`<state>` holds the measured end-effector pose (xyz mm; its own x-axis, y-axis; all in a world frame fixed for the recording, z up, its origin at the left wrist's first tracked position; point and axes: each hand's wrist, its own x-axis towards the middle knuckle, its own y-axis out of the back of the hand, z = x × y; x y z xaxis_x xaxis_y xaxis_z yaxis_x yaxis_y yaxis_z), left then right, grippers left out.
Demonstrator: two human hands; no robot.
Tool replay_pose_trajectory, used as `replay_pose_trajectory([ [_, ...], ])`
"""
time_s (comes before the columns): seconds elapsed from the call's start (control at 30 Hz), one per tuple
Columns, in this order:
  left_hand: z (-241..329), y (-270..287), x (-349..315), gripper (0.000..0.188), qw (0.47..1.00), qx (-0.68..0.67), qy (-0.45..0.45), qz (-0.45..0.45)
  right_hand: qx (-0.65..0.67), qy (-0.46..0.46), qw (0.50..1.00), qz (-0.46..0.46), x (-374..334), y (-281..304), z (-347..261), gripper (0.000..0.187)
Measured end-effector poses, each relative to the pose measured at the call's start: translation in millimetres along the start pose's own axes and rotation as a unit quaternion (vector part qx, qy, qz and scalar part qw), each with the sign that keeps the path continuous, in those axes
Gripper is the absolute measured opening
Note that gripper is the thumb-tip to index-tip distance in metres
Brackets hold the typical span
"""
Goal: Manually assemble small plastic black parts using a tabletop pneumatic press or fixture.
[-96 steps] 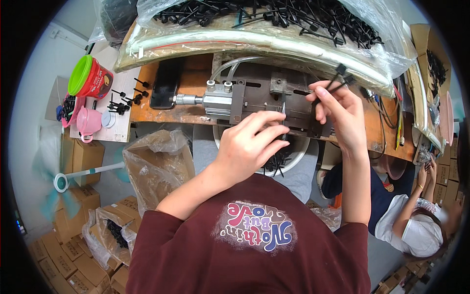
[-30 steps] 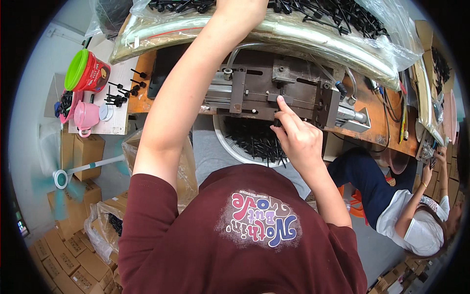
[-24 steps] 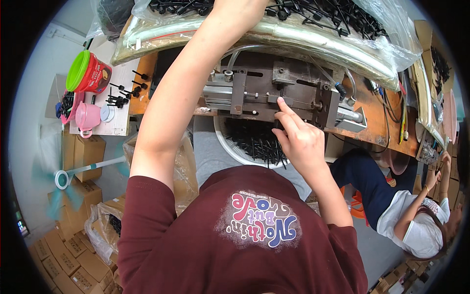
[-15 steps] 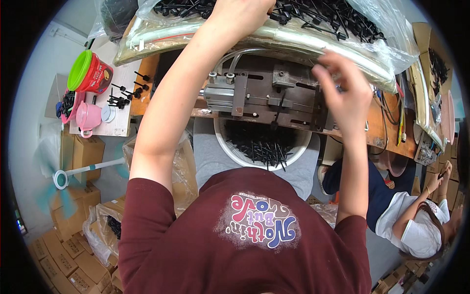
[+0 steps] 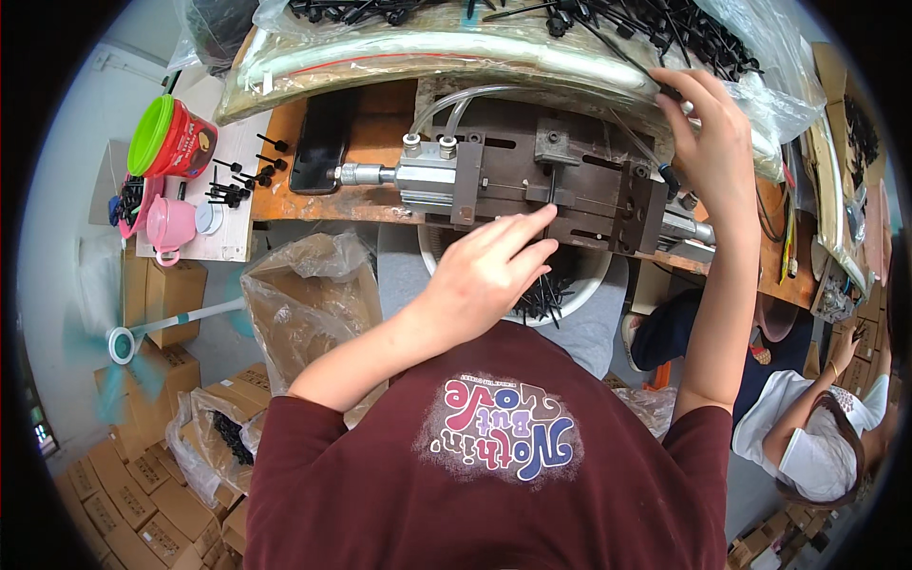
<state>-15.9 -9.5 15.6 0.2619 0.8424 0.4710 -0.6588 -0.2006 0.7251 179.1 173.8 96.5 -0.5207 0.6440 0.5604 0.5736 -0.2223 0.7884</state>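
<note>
Since the frame half a second back: left hand (image 5: 489, 271) has dropped from the bag at top to centre frame; right hand (image 5: 708, 133) has gone up to the upper right.

Left hand: fingers extended and apart, tips at the slot of the press jig (image 5: 551, 185), centre of the tabletop (image 5: 370, 142). Whether a part is pinched there, cannot tell. Right hand: fingers curled together on thin black ties (image 5: 655, 90) at the edge of the clear bag (image 5: 456, 47) running across the top; grip looks closed on one or more.

Judgement: ties are light, thin and springy, likely smooth plastic; they tangle in the heap. Best taken by the thicker head end, pinched between thumb and forefinger, drawn out along their length.

Below the jig, a white bucket (image 5: 594, 285) holds more black pieces. Upper left: a red tub with green lid (image 5: 171, 138), a pink cup (image 5: 171, 228), loose black parts (image 5: 242, 180). A dark phone (image 5: 323, 142) lies left of the jig. Another person (image 5: 807, 427) sits at lower right.
</note>
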Motion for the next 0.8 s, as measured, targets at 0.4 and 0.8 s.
replay_pose_trajectory([
  [0.4, -7, -25, 5, 0.025, 0.990, 0.142, -0.016, -0.010, 0.432, -0.212, 0.874, -0.061, -69, 19, -56, 0.026],
  [0.8, -34, 55, 100, 0.016, 0.975, 0.102, -0.042, 0.191, 0.103, -0.026, 0.991, -0.076, -140, -28, -86, 0.024],
])
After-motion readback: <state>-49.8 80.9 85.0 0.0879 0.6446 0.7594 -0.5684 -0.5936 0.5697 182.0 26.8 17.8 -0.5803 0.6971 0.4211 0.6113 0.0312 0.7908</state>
